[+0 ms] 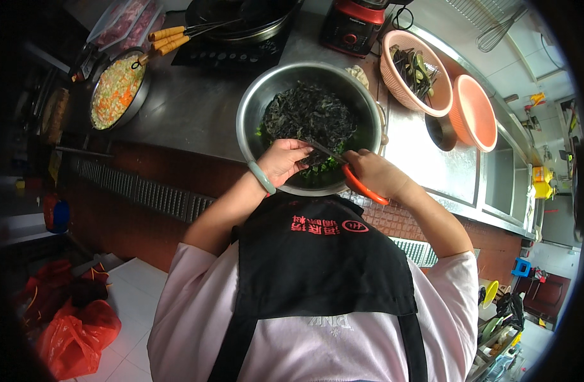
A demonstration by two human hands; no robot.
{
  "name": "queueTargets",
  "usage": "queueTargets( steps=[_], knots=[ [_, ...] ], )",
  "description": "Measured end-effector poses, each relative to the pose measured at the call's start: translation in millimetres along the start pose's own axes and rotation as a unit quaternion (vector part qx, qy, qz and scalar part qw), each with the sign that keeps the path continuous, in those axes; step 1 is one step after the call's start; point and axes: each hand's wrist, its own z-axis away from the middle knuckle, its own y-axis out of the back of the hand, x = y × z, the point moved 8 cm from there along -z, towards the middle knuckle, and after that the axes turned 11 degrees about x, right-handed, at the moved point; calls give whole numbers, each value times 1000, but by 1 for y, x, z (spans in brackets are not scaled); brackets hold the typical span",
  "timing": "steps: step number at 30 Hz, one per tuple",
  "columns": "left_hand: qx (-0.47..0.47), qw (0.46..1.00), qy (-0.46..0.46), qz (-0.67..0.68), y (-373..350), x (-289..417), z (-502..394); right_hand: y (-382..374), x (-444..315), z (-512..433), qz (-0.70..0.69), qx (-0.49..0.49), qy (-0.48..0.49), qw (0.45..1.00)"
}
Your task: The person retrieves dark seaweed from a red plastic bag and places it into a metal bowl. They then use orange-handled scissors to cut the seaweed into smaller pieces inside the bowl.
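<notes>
A wide stainless-steel bowl stands at the counter's front edge, close against the black apron. Inside it lies a heap of dark, wrinkled seaweed, with bright green chopped leaves below and at the side. My left hand, with a pale green bangle at its wrist, pinches a piece of the seaweed over the near part of the bowl. In my right hand is a pair of scissors with orange-red handles. Their blades point left, reaching the left fingertips; whether the blades are parted is unclear.
Diced vegetables fill a metal pan at left, near packed raw meat. Behind the bowl are a black cooktop and a red-black blender. Two pink baskets stand right. Red plastic bags lie on the floor.
</notes>
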Motion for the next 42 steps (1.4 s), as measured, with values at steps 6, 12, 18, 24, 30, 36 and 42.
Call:
queueTargets(
  steps=[6,12,18,24,30,36,42],
  knots=[
    [6,1000,-2,21,3,-10,-6,-11,5,-4,-9,-13,-22,1000],
    [21,999,11,-31,6,-16,-10,-9,5,-4,20,-11,-33,999],
    [51,997,1,-58,14,-18,-9,-14,16,-7,20,-36,-45,998],
    [74,994,-62,58,24,5,6,-2,23,2,-40,-36,0,999],
    [47,981,-65,176,16,13,14,4,8,13,-79,-61,5,995],
    [47,984,-103,141,-2,12,23,0,-1,4,-63,-57,32,996],
    [96,969,-85,211,3,7,24,-11,-5,-3,-70,-15,0,997]
  ],
)
